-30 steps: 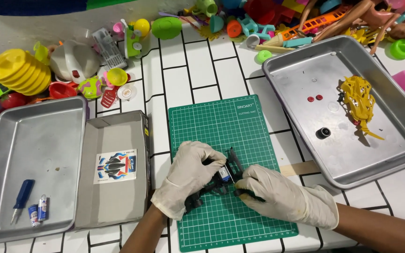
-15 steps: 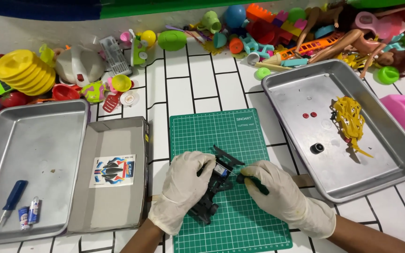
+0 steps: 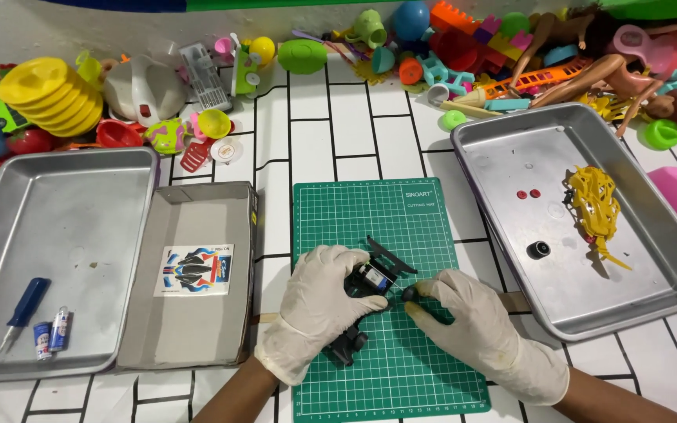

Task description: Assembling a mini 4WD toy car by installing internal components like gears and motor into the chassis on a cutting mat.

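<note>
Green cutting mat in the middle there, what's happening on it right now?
A person in white gloves is working over the green cutting mat. The left hand grips a small black toy car chassis, while the right hand pinches a small black wheel right beside it. In the metal tray to the right lie a yellow plastic car body, another black wheel and two red bits. The left tray holds a blue screwdriver and two batteries.

gloves (image 3: 319,309): thin whitish rubber, matt, wrinkled
toy car chassis (image 3: 370,280): black plastic
cutting mat (image 3: 401,227): green, matt, gridded
trays (image 3: 503,168): brushed metal, dull sheen
counter (image 3: 315,149): glossy white tile
</note>
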